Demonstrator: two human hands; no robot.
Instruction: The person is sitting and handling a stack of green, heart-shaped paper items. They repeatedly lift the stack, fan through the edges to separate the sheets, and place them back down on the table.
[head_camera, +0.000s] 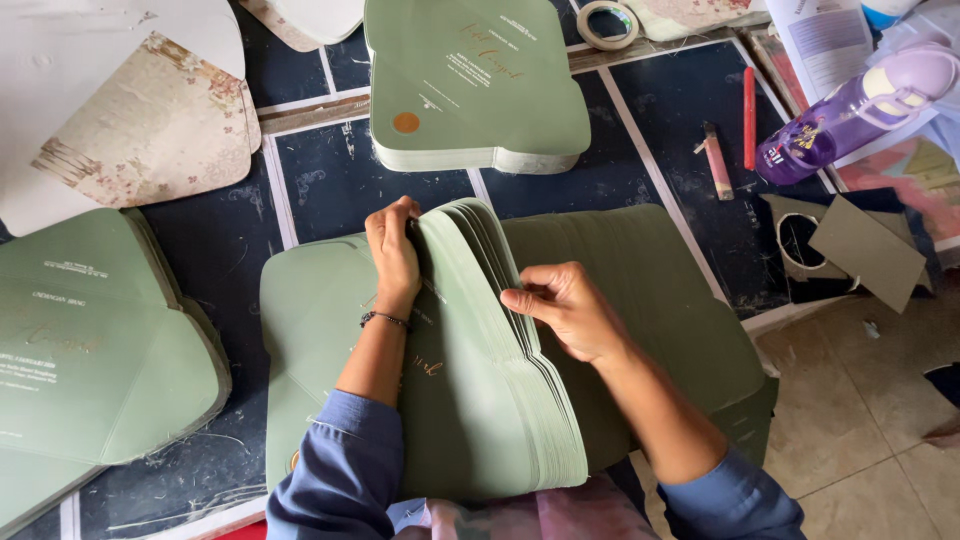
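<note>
So the person is sitting at a dark work surface (690, 110) with a thick stack of green die-cut cards (480, 400) right in front of them, fanned up on edge like a book being flipped through. Left hand (393, 250) is curled over the top of the raised bunch, fingers gripping the card edges and holding them up. Right hand (565, 308) sits on the right face of the fan, fingers bent and close together, thumb tip pressing into the edges, looks like it's peeling off the next card. Progress-wise, I'd guess about halfway: a flat green layer (310, 330) lies to the left under the forearm, another (650, 300) to the right. More green stacks wait at the top (475, 85) and far left (95, 340), plus a purple bottle (850, 110) and tape roll (607, 22).
</note>
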